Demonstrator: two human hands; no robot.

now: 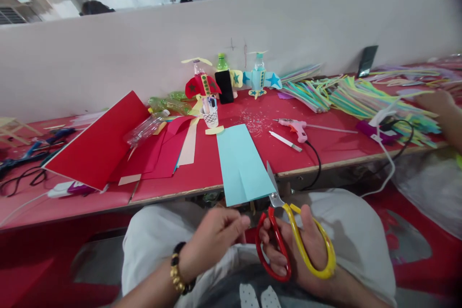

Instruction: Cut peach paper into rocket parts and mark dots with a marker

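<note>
My right hand (pixel 306 245) has its fingers and thumb through the handles of a pair of scissors (pixel 277 199), one red and one yellow. The blades point away from me at the lower right corner of a light blue sheet of paper (pixel 241 163). That sheet has faint creases and lies on the red table, its near end jutting past the edge. Just below that end is my left hand (pixel 216 238), its fingers curled in and the thumb against them. Whether anything is pinched there is hidden.
Red card (pixel 101 144), a clear plastic bottle (pixel 146 127) and cut paper lie left. A pink glue gun (pixel 294 127) and white pen (pixel 285 141) lie right. Behind stand bottle planes (pixel 259 77), a phone (pixel 224 86) and a pen cup (pixel 210 114). Another person's hand (pixel 436 103) is far right.
</note>
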